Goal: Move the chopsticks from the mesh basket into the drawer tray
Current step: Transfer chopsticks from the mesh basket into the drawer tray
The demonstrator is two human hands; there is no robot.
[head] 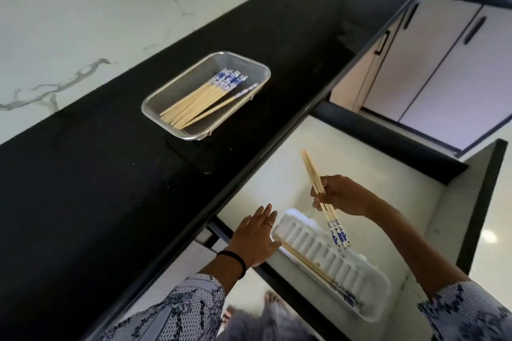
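Right hand grips chopsticks over tray; left hand flat, open

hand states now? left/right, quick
Left hand: open, fingers straight, resting on the end of the white ribbed plastic drawer tray.
Right hand: gripping a few wooden chopsticks with blue-and-white patterned ends.

Kitchen corner with a black worktop and marble wall

A glossy black worktop runs diagonally under a white wall veined in grey. Beyond the worktop's far end stand pale cabinet doors with black bar handles. Below those doors a shiny light floor reflects a bright spot of light.
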